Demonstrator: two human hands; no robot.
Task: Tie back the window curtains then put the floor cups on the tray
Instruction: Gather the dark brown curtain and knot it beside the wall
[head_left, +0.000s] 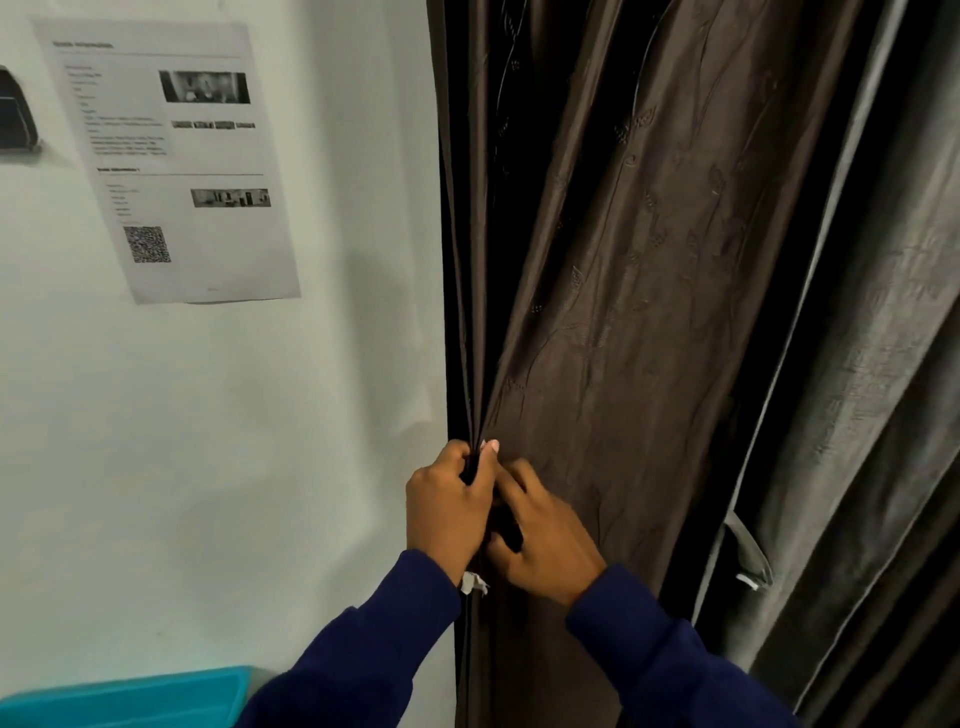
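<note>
Brown curtain (639, 291): we are gathering it at its left edge, beside the white wall (311, 415). Left hand (447, 506): we are gripping the bunched folds. Right hand (545, 545): we are pressing it close against the left, fingers curled on the fabric. Grey curtain (857, 415): hanging to the right. Printed sheet (171, 161): on the wall. Teal tray (124, 699): sitting at lower left.
</note>
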